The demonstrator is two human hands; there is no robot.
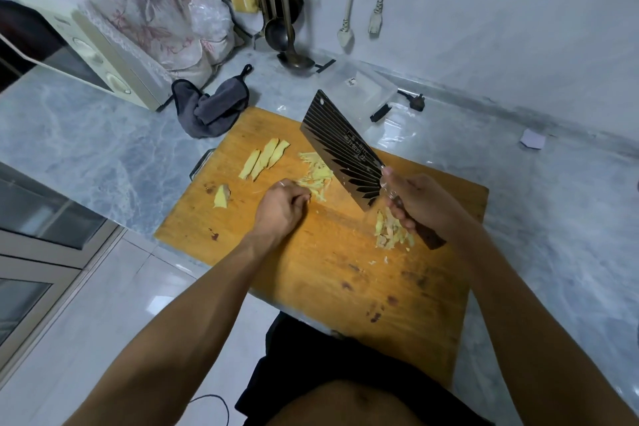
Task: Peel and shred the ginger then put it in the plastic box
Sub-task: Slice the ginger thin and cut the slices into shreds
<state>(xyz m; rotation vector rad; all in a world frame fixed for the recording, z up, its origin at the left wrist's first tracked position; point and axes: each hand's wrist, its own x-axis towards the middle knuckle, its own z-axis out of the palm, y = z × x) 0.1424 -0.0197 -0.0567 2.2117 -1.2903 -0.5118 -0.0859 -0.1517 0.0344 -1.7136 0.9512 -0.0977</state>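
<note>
A wooden cutting board lies on the grey marble counter. My right hand grips the dark handle of a cleaver, whose blade is raised and tilted over the board. A pile of ginger shreds lies under the blade, and my left hand rests beside it with fingers curled, touching the shreds. Three ginger slices lie at the board's far left, with a small ginger chunk nearer me. Ginger peelings sit below the cleaver handle. The clear plastic box stands behind the board.
A grey cloth lies left of the board's far corner. A microwave under a floral cover stands at the left. Ladles hang by the wall, a black plug lies behind the box, and a paper scrap sits at the right.
</note>
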